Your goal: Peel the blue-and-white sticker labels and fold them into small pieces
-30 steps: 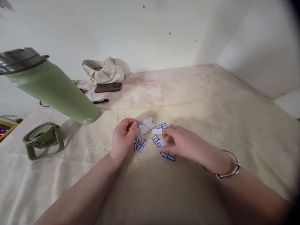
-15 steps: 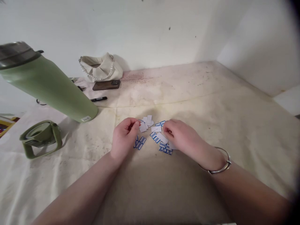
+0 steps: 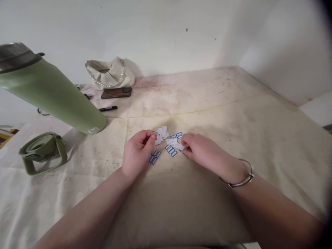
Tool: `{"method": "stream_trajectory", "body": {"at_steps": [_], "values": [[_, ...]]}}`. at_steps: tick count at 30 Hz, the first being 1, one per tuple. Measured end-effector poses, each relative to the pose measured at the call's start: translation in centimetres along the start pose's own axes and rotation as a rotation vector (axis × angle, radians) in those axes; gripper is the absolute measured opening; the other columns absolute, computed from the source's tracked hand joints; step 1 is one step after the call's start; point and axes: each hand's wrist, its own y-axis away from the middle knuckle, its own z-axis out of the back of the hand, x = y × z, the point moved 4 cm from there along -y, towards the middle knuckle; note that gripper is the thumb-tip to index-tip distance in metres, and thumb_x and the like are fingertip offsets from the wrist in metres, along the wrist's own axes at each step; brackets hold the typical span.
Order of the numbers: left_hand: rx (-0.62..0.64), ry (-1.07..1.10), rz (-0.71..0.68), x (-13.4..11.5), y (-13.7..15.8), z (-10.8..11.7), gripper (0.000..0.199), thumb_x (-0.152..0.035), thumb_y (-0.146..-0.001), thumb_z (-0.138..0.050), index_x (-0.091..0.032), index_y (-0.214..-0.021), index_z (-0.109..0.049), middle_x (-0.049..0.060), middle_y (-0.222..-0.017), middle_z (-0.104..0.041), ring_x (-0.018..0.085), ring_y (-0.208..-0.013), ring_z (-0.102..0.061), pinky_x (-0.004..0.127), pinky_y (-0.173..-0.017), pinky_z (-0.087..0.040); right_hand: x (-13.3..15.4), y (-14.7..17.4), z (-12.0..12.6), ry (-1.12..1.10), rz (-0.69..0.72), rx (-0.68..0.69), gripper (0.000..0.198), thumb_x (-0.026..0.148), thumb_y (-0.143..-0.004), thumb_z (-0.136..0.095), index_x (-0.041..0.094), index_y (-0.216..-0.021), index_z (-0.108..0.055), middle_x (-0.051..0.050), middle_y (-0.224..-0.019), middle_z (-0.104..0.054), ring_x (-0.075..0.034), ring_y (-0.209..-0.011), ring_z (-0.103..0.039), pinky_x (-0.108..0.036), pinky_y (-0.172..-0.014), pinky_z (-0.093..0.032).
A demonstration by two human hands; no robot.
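Over the cloth, my left hand is closed in a pinch, thumb against fingers; whatever may be between them is hidden. Beyond its fingertips lies a small pile of white paper slips. Blue-bordered labels rest just below that hand. My right hand has thumb and fingers closed at the end of a white paper slip. Left of those fingers are a printed slip and more blue-bordered labels, with others just above.
A tall green bottle stands at the left, with a green handled lid in front of it. Toward the wall are a white handbag, a phone and a black pen. A creased pale cloth covers the table.
The slip at my right fingers has shifted slightly away from me. Blue-bordered labels and another slip beside that hand are now out of sight. My left hand stays nearly still.
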Motion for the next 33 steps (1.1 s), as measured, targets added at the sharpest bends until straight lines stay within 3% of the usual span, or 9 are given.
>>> {"method": "stream_trajectory", "body": {"at_steps": [5,7,10,17,21,25,29,33], "values": [[-0.013,-0.023,-0.001,-0.1,0.1,0.0,0.024,-0.038,-0.085,-0.049,-0.019,-0.082,-0.063,0.001,-0.077,-0.065,0.014,-0.063,-0.054,0.024,-0.057,-0.040,0.0,-0.1,0.3,-0.016,-0.052,0.001,0.011,0.020,-0.084,-0.049,0.020,-0.074,-0.055,-0.001,-0.070,-0.059,-0.013,-0.058,-0.049,-0.026,-0.053,-0.030],[-0.005,-0.018,-0.001,-0.1,0.1,0.0,0.023,-0.037,-0.085,-0.049,-0.019,-0.083,-0.063,0.001,-0.075,-0.064,0.014,-0.062,-0.053,0.024,-0.057,-0.040,0.0,0.1,0.4,0.000,-0.053,-0.014,0.008,0.027,-0.081,-0.057,0.020,-0.083,-0.056,-0.004,-0.080,-0.061,-0.015,-0.066,-0.053,-0.026,-0.055,-0.033],[0.005,-0.004,-0.002,-0.1,0.1,0.0,0.023,-0.037,-0.085,-0.050,-0.019,-0.083,-0.063,0.001,-0.074,-0.063,0.013,-0.063,-0.053,0.023,-0.057,-0.040,0.1,0.6,0.5,0.091,-0.011,-0.021,0.029,0.033,-0.071,-0.068,0.018,-0.092,-0.056,-0.008,-0.092,-0.059,-0.022,-0.082,-0.056,-0.027,-0.059,-0.037],[0.011,0.002,-0.004,-0.2,0.0,-0.1,0.021,-0.035,-0.084,-0.050,-0.018,-0.082,-0.063,0.002,-0.080,-0.066,0.014,-0.070,-0.057,0.024,-0.061,-0.042,1.3,0.7,0.1,0.039,0.080,0.019,0.003,0.018,-0.076,-0.057,0.019,-0.074,-0.056,-0.004,-0.078,-0.060,-0.016,-0.069,-0.053,-0.027,-0.061,-0.037],[0.013,0.021,-0.008,-0.1,0.0,-0.2,0.020,-0.034,-0.084,-0.052,-0.018,-0.084,-0.064,0.002,-0.080,-0.067,0.014,-0.071,-0.058,0.024,-0.063,-0.043,2.2,0.4,0.4,-0.085,0.085,0.003,0.013,0.016,-0.081,-0.049,0.019,-0.072,-0.057,-0.003,-0.076,-0.062,-0.014,-0.065,-0.053,-0.026,-0.058,-0.035],[0.013,0.029,-0.002,0.0,-0.1,-0.1,0.021,-0.035,-0.084,-0.051,-0.019,-0.084,-0.064,0.002,-0.081,-0.067,0.015,-0.071,-0.058,0.024,-0.063,-0.044,1.8,0.2,0.9,-0.311,-0.048,-0.037,0.011,0.021,-0.086,-0.044,0.019,-0.084,-0.055,-0.002,-0.074,-0.062,-0.013,-0.062,-0.054,-0.024,-0.055,-0.036],[-0.003,0.013,0.005,0.0,-0.1,0.2,0.022,-0.037,-0.084,-0.051,-0.019,-0.083,-0.063,0.002,-0.080,-0.067,0.015,-0.072,-0.059,0.025,-0.064,-0.044,1.3,-0.1,1.3,-0.521,-0.104,-0.046,0.013,0.027,-0.086,-0.045,0.020,-0.082,-0.054,0.001,-0.068,-0.059,-0.011,-0.057,-0.052,-0.022,-0.052,-0.036],[0.104,0.078,-0.063,-0.6,0.2,-0.1,0.027,-0.040,-0.086,-0.049,-0.018,-0.095,-0.062,0.004,-0.085,-0.066,0.016,-0.078,-0.060,0.026,-0.069,-0.046,1.6,-0.1,1.3,-0.605,-0.059,-0.014,0.018,0.030,-0.086,-0.046,0.019,-0.079,-0.058,0.002,-0.068,-0.057,-0.011,-0.059,-0.050,-0.022,-0.052,-0.036]]}}
